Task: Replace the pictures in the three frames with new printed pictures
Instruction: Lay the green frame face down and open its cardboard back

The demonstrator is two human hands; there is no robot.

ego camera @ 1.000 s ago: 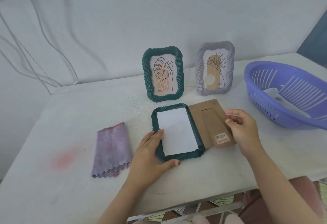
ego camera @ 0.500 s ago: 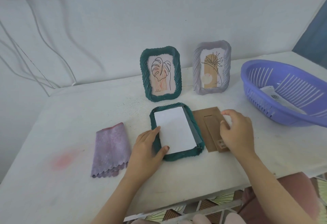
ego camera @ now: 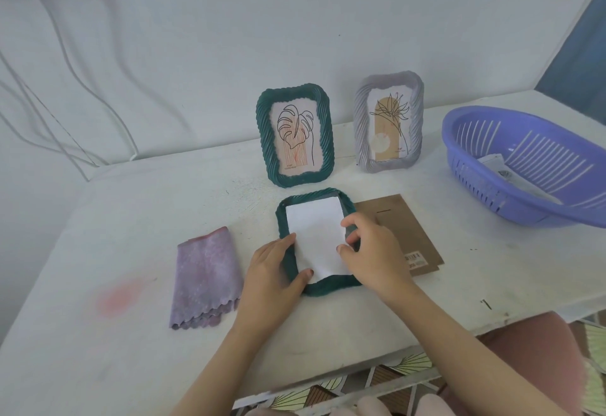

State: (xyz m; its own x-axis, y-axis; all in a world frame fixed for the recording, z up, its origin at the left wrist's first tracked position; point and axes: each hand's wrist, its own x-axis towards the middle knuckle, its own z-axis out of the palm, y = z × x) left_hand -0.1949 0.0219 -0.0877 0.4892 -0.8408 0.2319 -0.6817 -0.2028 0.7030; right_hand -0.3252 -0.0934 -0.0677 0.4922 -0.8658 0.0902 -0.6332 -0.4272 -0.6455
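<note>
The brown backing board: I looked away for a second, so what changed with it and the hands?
The right hand let go of the brown backing board, now flat on the table, and moved left onto the white sheet. The left hand still steadies the green frame.

Dark green ribbed frame [ego camera: 316, 286] face-down on white table [ego camera: 131, 235], white paper sheet [ego camera: 316, 240] inside, left hand [ego camera: 273, 276] steadying its edge, right hand [ego camera: 372, 251] pinching the sheet, brown cardboard backing [ego camera: 405, 228] just beside
</note>
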